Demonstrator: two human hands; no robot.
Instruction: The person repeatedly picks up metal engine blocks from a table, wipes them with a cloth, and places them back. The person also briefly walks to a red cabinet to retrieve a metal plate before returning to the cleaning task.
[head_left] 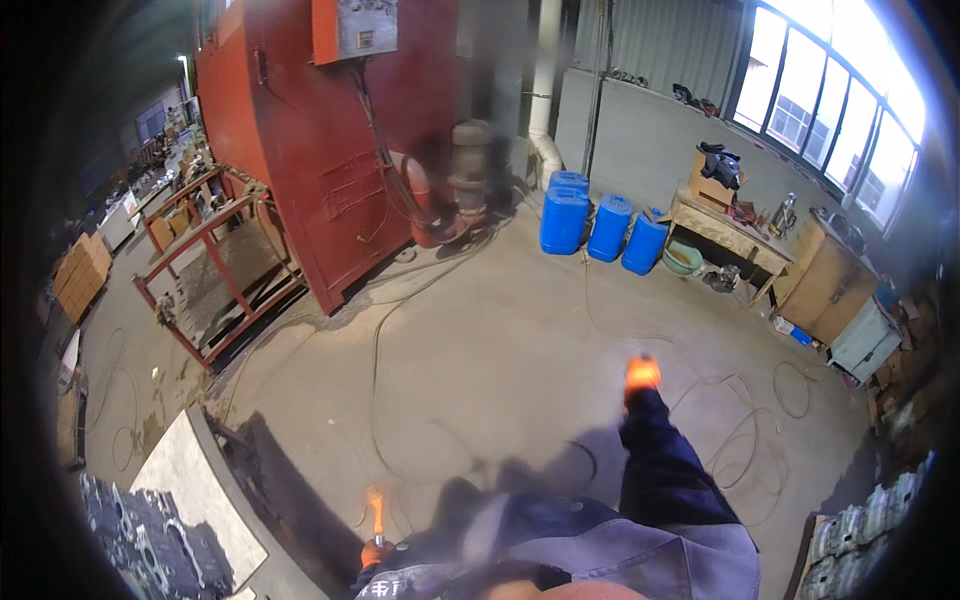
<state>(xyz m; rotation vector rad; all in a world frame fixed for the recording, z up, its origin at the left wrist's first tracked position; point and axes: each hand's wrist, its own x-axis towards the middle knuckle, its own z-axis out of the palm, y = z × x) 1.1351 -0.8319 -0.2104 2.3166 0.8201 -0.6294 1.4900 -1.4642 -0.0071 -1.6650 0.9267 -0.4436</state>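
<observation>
The left hand (375, 552), in an orange glove, is closing around the lower end of a thin orange rod-like tool (377, 515) that is standing roughly upright out of the fist; the fingers themselves are blurring, so how firmly it is being held cannot be told. The right hand (641, 374), also gloved in orange, is swinging forward at the end of a dark blue sleeve (665, 470); it is appearing bunched, but whether it is gripping anything cannot be told from this view. Outward from the hands, thin cables (740, 430) are looping across the concrete floor (500, 340) just ahead of and beside the right arm, and another line is running from the red cabinet (330, 150) toward the person. In my judgement these loops are posing the chief risk: a foot catching one could be pitching the person forward with the tool pointing upward. At the lower left, a pale slab (195, 485) and a stack of dark castings (130, 535) are lying close beside the left hand, so a swing of the tool could be striking them. The red steel frame (215, 270) and blue canisters (600, 225) are standing well apart.
</observation>
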